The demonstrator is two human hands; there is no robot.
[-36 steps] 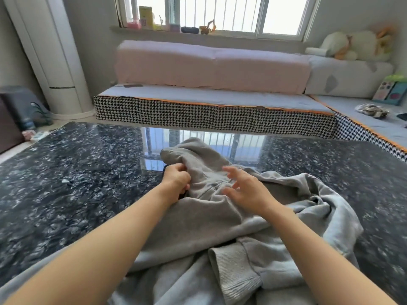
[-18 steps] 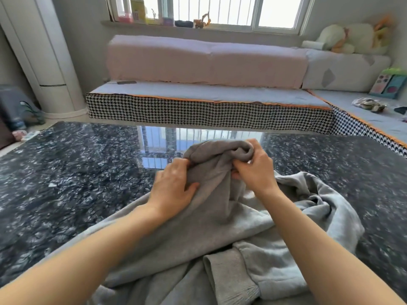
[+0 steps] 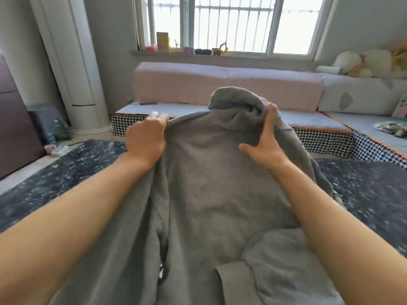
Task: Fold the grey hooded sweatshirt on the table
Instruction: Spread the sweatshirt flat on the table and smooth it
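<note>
head view: the grey hooded sweatshirt [image 3: 211, 183] is being held up in the middle of the scene, its upper part being raised above the dark speckled desk [image 3: 66, 172] while its lower part is trailing down toward the near edge between the two forearms. the left hand [image 3: 146, 143] is being kept curled over the sweatshirt's left upper edge, the fabric being gripped under the fingers; the fingertips are blurred. the right hand [image 3: 264, 144] is being kept on the right upper part, the thumb being spread out across the cloth and the fingers being wrapped over a bunched fold just below the hood [image 3: 237, 100], which is being lifted highest and is drooping toward the far side. a ribbed cuff [image 3: 231, 282] is lying at the near right of the garment. beyond the desk, a low platform with a houndstooth edge [image 3: 319, 139] is being seen, with a pink cushion [image 3: 220, 84] along its far side. a white standing unit [image 3: 74, 62] is being seen at the far left, and plush toys [image 3: 363, 62] at the far right under the barred window [image 3: 231, 23].
</note>
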